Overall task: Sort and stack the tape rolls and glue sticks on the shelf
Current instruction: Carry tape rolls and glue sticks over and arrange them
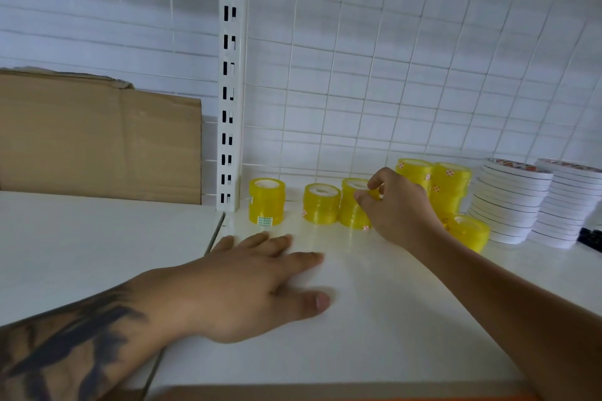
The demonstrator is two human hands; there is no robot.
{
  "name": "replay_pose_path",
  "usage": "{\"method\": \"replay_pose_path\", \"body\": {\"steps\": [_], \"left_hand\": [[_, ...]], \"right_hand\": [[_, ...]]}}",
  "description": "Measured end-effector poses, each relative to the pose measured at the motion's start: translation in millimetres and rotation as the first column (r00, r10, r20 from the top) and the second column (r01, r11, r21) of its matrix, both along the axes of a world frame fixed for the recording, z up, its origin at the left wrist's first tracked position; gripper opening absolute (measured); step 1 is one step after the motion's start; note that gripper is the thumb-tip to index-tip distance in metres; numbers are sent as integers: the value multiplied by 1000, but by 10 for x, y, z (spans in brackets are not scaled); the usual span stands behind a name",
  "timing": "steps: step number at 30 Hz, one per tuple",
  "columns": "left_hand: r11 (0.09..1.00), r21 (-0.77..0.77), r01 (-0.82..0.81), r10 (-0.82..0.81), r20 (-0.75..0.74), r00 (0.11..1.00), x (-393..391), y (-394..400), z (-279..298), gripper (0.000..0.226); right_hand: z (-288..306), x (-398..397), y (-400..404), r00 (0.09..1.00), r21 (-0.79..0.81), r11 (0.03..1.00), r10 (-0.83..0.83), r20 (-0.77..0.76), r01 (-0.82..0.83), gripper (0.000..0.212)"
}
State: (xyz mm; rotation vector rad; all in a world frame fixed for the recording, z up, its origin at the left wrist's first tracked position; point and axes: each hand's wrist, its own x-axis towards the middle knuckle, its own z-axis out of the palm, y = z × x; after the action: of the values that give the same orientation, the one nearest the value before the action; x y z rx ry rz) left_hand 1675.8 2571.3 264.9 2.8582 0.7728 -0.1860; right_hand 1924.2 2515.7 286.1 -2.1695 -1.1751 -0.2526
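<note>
Tape rolls, yellow, small: the item in hand is the top roll of a short stack standing toward the back edge of the shelf, pinched at its rim between thumb and curled fingertips of the right hand; the fingers are drawn close together on the roll, not spread. Whether the roll is being set down or lifted cannot be told. Left hand: fingers straight and slightly apart, palm flat on the shelf near its left edge, holding nothing, apparently bracing. Adjacent stock: a lower yellow stack just beside the held one on its left; a single taller roll further left, close to the slotted upright at the back left corner; taller yellow stacks behind the right wrist; one loose yellow roll beside the forearm. White flat rolls, two stacks, toward the right edge. Glue sticks: none identifiable. Cardboard sheet on the neighbouring bay. Step judged: sorting yellow rolls into even stacks, partly done. Next move likely calls for seating the pinched roll squarely on its stack, then gathering the loose roll.
</note>
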Motion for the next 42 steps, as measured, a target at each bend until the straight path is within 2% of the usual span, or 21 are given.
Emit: {"method": "replay_pose_path", "body": {"steps": [7, 11, 15, 17, 19, 22, 29, 37, 39, 42], "left_hand": [[1000, -20, -2, 3, 43, 999, 0, 16, 9, 82], [999, -51, -2, 7, 113, 994, -45, 35, 44, 79], [997, 36, -73, 63, 219, 974, -229, -35, 182, 80], [988, 70, -139, 117, 257, 959, -419, -87, 255, 79], [969, 112, -221, 186, 256, 948, -645, -122, 310, 81], [906, 126, -404, 360, 272, 892, -1057, -191, 344, 73], [691, 44, -721, 666, 348, 660, -2105, -286, 229, 66], [511, 93, -855, 763, 410, 501, -3444, 195, 162, 55], [481, 124, -868, 764, 427, 484, -3769, 411, 135, 54], [470, 194, -861, 756, 415, 506, -4138, 772, 114, 51]], "right_hand": [[21, -31, -9, 1000, -8, 1000, -15, 3, 15, 30], [101, -110, -93, 1000, -33, 999, 20, 22, -19, 42], [143, -332, -273, 962, -74, 978, 206, 177, -196, 48], [94, -504, -343, 908, -167, 933, 351, 228, -319, 54], [61, -667, -378, 862, -297, 889, 429, 270, -350, 63], [101, -912, -375, 794, -427, 816, 533, 292, -390, 71], [99, -1567, -82, 611, -511, 641, 749, 254, -573, 77], [34, -2620, 590, 535, -518, 526, 832, 147, -675, 77], [63, -2938, 827, 527, -501, 517, 839, 135, -695, 74], [81, -3410, 1242, 525, -495, 511, 842, 124, -703, 72]]}}
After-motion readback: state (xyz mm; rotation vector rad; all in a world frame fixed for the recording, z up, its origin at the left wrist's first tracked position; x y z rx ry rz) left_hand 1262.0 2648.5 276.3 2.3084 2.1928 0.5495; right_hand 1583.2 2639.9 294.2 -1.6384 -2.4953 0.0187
